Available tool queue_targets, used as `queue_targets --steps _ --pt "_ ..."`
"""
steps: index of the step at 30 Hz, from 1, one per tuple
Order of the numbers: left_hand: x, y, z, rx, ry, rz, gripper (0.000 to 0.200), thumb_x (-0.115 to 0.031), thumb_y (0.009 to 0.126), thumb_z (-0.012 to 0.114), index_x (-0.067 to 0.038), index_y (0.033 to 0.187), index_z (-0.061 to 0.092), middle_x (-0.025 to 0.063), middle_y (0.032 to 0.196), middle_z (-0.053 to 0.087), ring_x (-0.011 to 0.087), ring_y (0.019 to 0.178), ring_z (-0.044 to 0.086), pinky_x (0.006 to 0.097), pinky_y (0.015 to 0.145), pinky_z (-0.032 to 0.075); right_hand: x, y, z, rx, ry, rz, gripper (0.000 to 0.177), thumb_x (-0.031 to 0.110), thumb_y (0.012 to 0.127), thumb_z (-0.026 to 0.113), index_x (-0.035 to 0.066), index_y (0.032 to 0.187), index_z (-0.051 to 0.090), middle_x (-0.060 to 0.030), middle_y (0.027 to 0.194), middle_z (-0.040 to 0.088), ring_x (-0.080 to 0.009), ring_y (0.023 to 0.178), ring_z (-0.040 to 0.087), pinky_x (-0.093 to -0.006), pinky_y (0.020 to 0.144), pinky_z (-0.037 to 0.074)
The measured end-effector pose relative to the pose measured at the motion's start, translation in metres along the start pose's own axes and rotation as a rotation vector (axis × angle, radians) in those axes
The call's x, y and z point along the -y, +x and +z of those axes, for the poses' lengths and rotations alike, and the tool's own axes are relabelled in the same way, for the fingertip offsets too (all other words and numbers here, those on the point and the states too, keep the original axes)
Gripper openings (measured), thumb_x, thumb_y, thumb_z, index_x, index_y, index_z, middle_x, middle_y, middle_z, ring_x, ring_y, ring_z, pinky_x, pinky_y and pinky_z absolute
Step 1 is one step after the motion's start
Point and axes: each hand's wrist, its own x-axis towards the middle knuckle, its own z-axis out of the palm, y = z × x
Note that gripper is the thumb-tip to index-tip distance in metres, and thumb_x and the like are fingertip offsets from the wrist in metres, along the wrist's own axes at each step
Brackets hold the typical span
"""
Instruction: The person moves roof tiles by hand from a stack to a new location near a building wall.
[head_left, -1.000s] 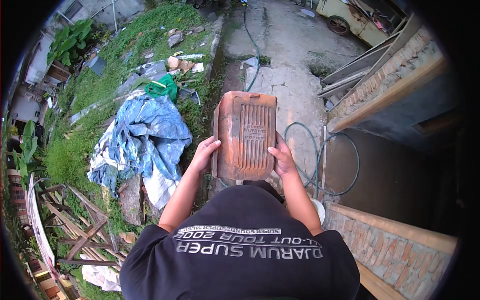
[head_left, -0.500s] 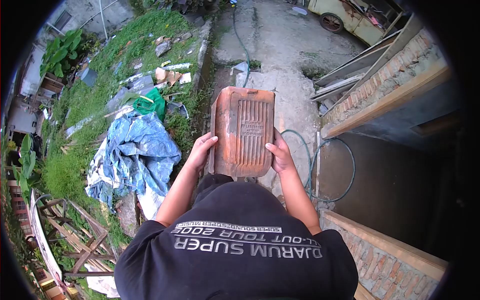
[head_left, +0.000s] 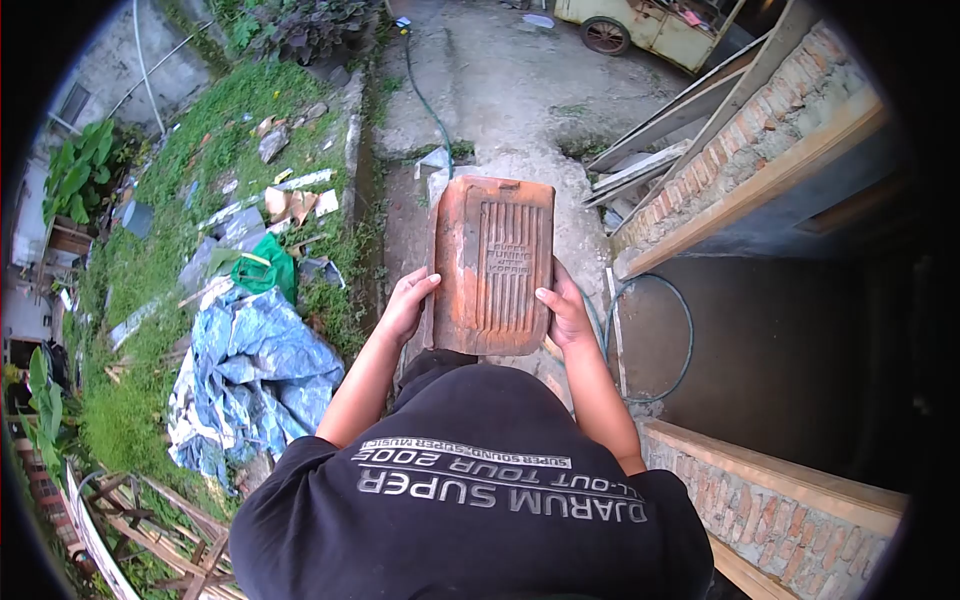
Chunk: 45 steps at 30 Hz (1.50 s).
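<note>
head view, left fingers point(head_left: 429, 282), right fingers point(head_left: 547, 297), closed onto opposite edges of clay tile point(head_left: 495, 268)

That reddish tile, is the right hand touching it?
Touching: the head view shows the right hand gripping the tile at its edge, thumb over the face.

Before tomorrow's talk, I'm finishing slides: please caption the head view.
Left hand and right hand hold a ribbed reddish tile by its sides; a crumpled blue tarp lies at left.
</note>
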Motion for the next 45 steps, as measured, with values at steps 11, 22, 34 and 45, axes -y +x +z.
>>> queue_targets --steps 11,22,34,45 --pt "-0.040 0.143 -0.040 0.056 -0.022 -0.023 0.039 -0.024 0.100 0.061 0.004 0.128 0.062 0.0067 0.117 0.070 0.0131 0.109 0.063 0.0307 0.101 0.046 0.004 0.136 -0.014 -0.074 -0.025 0.004 0.098 0.022 0.080 0.077 -0.005 0.158 0.024 -0.0171 0.154 0.043 -0.0274 0.142 0.042 -0.0382 0.120 0.031" --pt "-0.091 0.232 -0.089 0.051 -0.023 -0.053 0.040 -0.026 0.100 0.061 0.004 0.128 0.061 0.0105 0.119 0.070 0.0168 0.108 0.067 0.0329 0.100 0.050 -0.007 0.244 -0.009 -0.079 -0.005 0.010 0.097 0.021 0.080 0.075 -0.006 0.158 0.023 -0.0171 0.154 0.042 -0.0272 0.142 0.042 -0.0383 0.120 0.029" --pt "-0.120 0.289 -0.131 -0.034 -0.021 -0.039 0.041 -0.023 0.100 0.061 0.004 0.131 0.060 0.0106 0.119 0.070 0.0154 0.105 0.067 0.0319 0.096 0.052 -0.011 0.343 -0.005 -0.020 0.009 0.087 0.096 0.020 0.080 0.075 -0.006 0.157 0.025 -0.0175 0.151 0.045 -0.0276 0.140 0.045 -0.0388 0.119 0.033" --pt "-0.152 0.401 -0.148 -0.161 -0.095 -0.069 0.037 -0.022 0.100 0.061 0.003 0.127 0.060 0.0101 0.118 0.070 0.0166 0.106 0.067 0.0332 0.098 0.052 -0.006 0.491 -0.046 0.052 0.076 0.177 0.094 0.022 0.080 0.076 -0.007 0.155 0.027 -0.0185 0.149 0.047 -0.0272 0.138 0.047 -0.0391 0.117 0.035"
